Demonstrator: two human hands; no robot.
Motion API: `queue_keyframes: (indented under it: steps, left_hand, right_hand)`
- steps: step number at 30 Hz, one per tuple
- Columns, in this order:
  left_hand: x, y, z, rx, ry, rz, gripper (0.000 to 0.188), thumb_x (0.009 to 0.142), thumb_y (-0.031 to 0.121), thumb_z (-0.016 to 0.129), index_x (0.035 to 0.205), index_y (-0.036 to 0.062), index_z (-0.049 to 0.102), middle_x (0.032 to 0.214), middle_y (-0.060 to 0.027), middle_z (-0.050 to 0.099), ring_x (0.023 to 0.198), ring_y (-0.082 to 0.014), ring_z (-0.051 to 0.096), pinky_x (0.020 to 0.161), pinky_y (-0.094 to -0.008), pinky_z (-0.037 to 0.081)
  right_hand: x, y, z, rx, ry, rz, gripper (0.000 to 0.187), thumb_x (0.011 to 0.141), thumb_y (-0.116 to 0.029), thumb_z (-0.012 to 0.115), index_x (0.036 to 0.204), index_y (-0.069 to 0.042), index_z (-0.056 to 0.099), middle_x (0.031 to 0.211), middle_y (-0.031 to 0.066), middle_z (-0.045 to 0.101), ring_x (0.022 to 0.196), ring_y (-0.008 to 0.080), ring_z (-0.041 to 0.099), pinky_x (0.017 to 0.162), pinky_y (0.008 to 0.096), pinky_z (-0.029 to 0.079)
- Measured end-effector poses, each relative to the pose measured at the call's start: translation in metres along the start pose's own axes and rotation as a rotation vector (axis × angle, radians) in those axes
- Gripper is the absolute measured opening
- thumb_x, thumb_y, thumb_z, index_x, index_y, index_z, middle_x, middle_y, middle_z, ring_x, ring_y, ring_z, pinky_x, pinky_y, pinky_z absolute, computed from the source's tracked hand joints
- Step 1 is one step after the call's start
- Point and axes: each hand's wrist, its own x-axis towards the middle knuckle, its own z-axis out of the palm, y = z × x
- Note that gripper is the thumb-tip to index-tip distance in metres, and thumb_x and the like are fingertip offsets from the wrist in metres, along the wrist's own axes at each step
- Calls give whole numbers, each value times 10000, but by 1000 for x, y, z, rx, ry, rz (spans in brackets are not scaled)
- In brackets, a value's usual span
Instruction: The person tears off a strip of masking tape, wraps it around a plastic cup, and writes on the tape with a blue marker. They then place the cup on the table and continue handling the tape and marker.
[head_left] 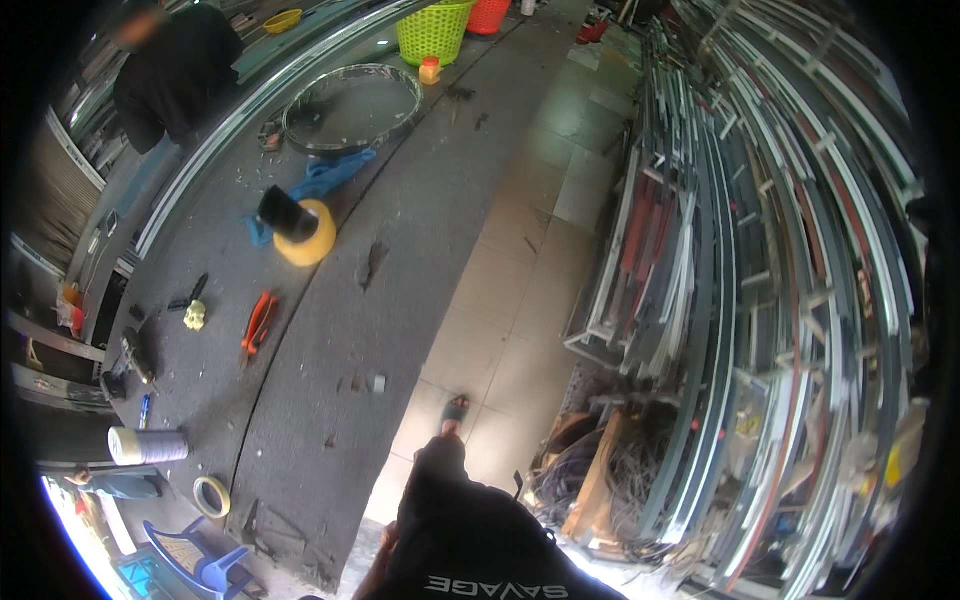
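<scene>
Grey workbench (365, 320) is running along your left; on it, a pale tape ring (199, 497) is lying leftward of your left hand (378, 567), fingers too hidden to tell; your right hand isn't showing.

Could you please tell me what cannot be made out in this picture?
In the head view:
- Right hand: not visible; dark clothing fills the lower middle.
- Left hand: unclear; the strip of bare skin beside the clothing could be hand or forearm, cut off by the lower edge.
- Green basket: top cut off by the upper edge.
- Blue cloth: partly covered by the yellow tape roll.
- Co-worker: head blurred.
</scene>
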Motion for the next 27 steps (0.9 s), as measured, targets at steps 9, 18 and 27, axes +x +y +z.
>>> queue_keyframes:
  steps: [9,18,27]
  left_hand:
    - [61,190,-38,17,141,93,597,985,596,652,1229,59,744,1000,-176,786,967,-301,745,820,-463,563]
    - [159,469,-111,-844,68,-3,659,1084,625,515,1396,62,655,1167,-102,725,1100,-230,660,910,-371,526]
    - [245,775,-225,-78,52,339,484,1097,394,611,1415,31,643,1302,-194,724,1207,-320,689,1017,-401,536]
  right_hand:
    - [198,-258,-261,175,271,296,227,1033,-289,653,984,-67,663,830,126,681,664,246,689,596,406,587]
    - [413,-382,-381,-99,87,-259,109,1011,-220,601,1027,-111,600,844,82,616,698,201,605,570,357,505]
    - [491,-501,-493,101,-157,257,148,1038,-211,630,1041,-117,744,877,40,757,763,195,720,624,363,542]
